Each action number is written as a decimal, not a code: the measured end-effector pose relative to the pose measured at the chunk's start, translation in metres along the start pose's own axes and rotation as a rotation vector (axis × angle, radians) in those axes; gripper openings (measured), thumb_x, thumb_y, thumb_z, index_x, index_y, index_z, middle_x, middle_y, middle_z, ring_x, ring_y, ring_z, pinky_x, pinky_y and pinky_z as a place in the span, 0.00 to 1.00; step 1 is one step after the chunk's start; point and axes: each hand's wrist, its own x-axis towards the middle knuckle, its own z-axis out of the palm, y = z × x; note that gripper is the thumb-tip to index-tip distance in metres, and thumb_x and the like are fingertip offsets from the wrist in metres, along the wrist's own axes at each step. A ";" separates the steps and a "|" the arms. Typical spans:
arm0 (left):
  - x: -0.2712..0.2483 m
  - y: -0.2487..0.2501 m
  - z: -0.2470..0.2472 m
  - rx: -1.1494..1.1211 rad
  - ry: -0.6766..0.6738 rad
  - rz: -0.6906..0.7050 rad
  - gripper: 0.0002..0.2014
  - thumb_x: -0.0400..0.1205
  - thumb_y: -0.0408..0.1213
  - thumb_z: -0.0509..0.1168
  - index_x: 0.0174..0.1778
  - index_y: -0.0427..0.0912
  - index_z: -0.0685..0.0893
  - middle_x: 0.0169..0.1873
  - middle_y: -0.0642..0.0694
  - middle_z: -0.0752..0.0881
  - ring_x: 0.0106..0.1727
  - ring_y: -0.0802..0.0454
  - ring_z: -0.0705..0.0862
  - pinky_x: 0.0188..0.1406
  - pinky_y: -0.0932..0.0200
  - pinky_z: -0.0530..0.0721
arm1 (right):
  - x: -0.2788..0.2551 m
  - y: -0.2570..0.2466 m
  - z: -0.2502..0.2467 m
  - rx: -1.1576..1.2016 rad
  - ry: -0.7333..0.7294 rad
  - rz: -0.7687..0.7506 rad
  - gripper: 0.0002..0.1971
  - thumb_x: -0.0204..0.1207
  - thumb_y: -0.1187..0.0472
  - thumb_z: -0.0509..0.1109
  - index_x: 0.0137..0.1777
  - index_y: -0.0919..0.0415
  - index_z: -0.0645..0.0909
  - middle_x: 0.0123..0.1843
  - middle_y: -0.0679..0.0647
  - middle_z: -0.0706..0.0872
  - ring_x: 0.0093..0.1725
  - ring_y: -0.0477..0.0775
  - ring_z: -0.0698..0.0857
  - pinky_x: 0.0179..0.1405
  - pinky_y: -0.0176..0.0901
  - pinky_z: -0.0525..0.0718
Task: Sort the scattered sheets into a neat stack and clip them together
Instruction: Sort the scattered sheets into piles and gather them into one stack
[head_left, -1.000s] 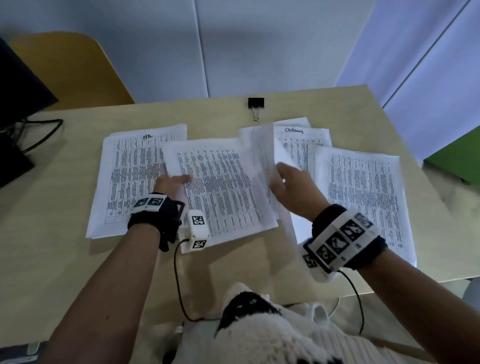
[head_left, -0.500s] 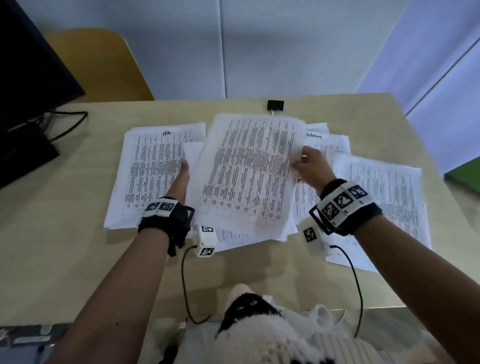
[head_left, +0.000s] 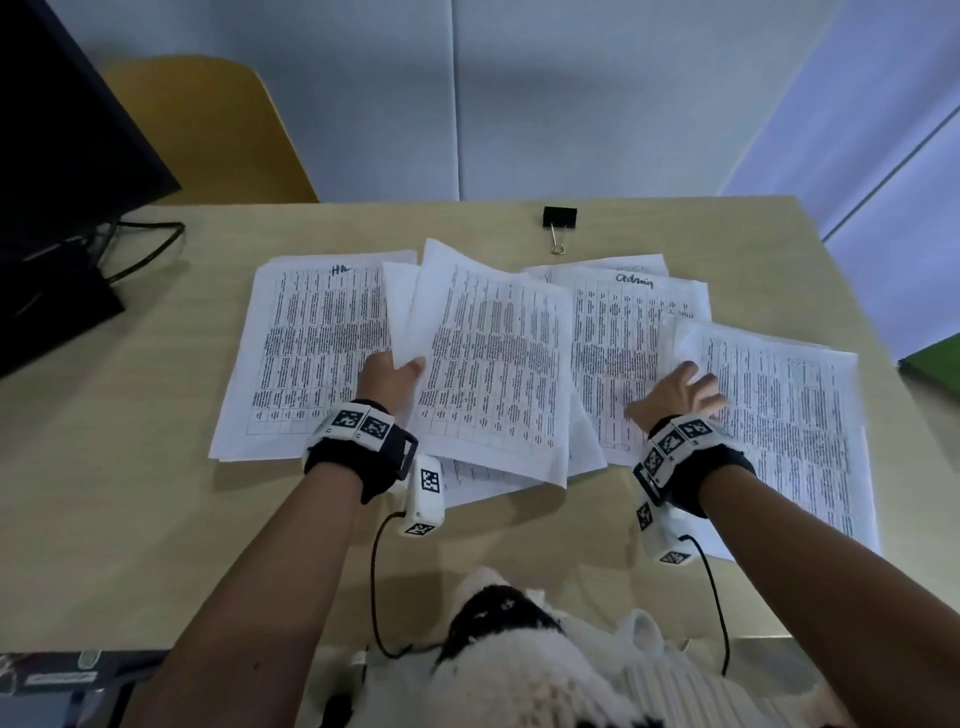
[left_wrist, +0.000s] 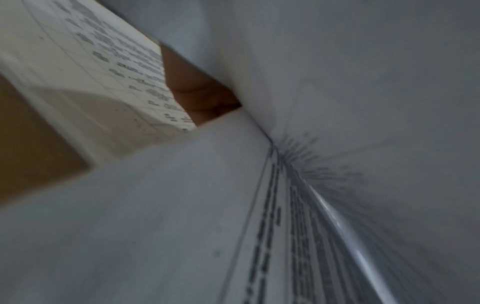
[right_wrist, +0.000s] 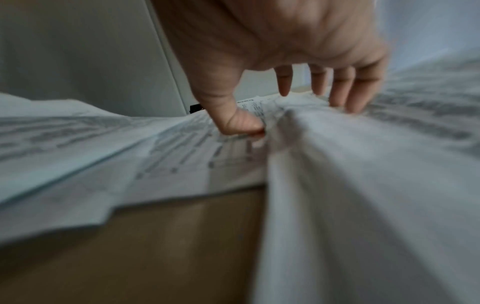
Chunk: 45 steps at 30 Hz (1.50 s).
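Several printed sheets lie fanned across the tan table (head_left: 130, 467). My left hand (head_left: 401, 373) grips the left edge of the middle sheets (head_left: 493, 374), thumb on top and fingers hidden beneath; the left wrist view shows only a bit of skin (left_wrist: 200, 92) between paper. My right hand (head_left: 678, 389) is at the left edge of the right sheet (head_left: 789, 415). There its spread fingers (right_wrist: 348, 96) lie on top and the thumb (right_wrist: 241, 123) presses into the raised edge, pinching it. A left sheet (head_left: 311, 353) lies flat. A black binder clip (head_left: 559, 218) sits behind the sheets, untouched.
A black monitor (head_left: 57, 156) with its cables (head_left: 145, 239) stands at the far left. A yellow chair (head_left: 208, 130) is behind the table. The table's right edge runs close to the right sheet, with a green object (head_left: 935, 358) beyond it.
My right hand laid the lifted sheet onto the middle sheets, let it go and moved right to the right sheet's edge. My left hand stayed on the middle sheets' left edge.
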 end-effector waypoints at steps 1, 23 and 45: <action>0.002 -0.001 0.001 0.041 0.011 0.004 0.18 0.83 0.39 0.61 0.63 0.31 0.80 0.56 0.36 0.85 0.55 0.41 0.83 0.52 0.57 0.79 | -0.001 0.005 0.000 -0.047 0.024 -0.011 0.37 0.69 0.64 0.72 0.74 0.66 0.55 0.75 0.69 0.59 0.73 0.72 0.61 0.70 0.64 0.66; -0.008 -0.006 -0.009 -0.353 -0.309 -0.151 0.34 0.76 0.71 0.47 0.62 0.49 0.80 0.43 0.45 0.82 0.44 0.51 0.81 0.51 0.54 0.79 | -0.072 -0.122 0.021 0.549 -0.682 -0.444 0.22 0.82 0.54 0.57 0.63 0.73 0.77 0.65 0.69 0.81 0.67 0.66 0.78 0.71 0.56 0.75; 0.015 -0.017 0.001 0.032 0.085 -0.064 0.15 0.82 0.36 0.62 0.60 0.29 0.81 0.58 0.33 0.85 0.50 0.41 0.83 0.48 0.58 0.77 | 0.009 -0.022 -0.014 0.312 -0.011 -0.065 0.10 0.76 0.71 0.59 0.56 0.70 0.75 0.52 0.66 0.75 0.48 0.64 0.77 0.47 0.46 0.78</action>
